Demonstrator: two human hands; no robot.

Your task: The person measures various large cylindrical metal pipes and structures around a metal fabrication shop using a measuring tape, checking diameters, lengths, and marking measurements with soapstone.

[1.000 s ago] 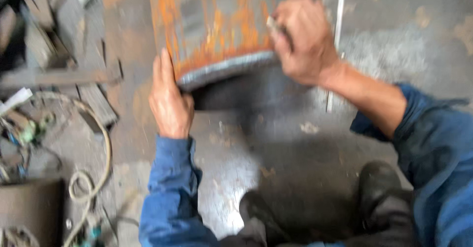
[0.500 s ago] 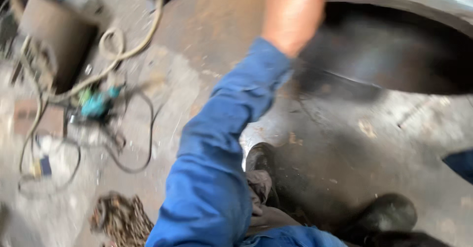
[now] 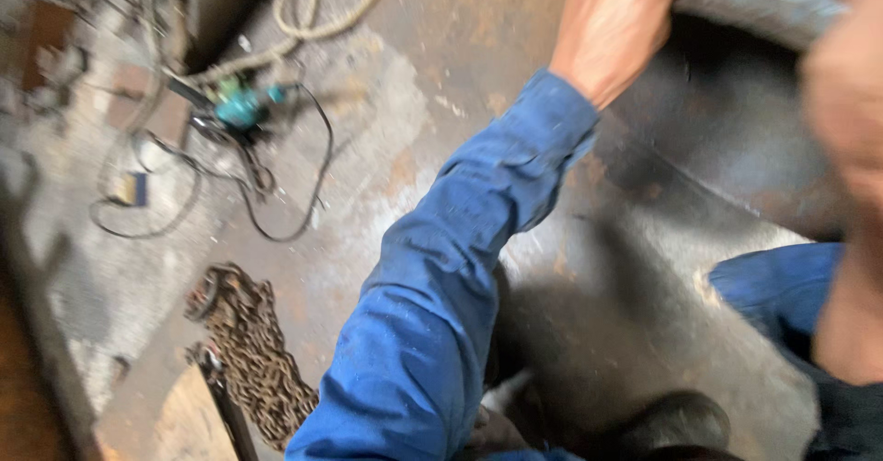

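At floor's upper right edge, left hand grips rusted drum rim; blurred right hand, finger state indeterminable; steadying appears under way, requiring firm hold.

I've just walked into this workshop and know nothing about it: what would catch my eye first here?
First, the bright blue sleeve running up the middle to the left hand, which grips the rim of a big rusty metal drum at the top right. A blurred right hand hangs at the right edge. On the floor, a rusty chain heap lies lower left, and a teal power tool with tangled cables upper left.
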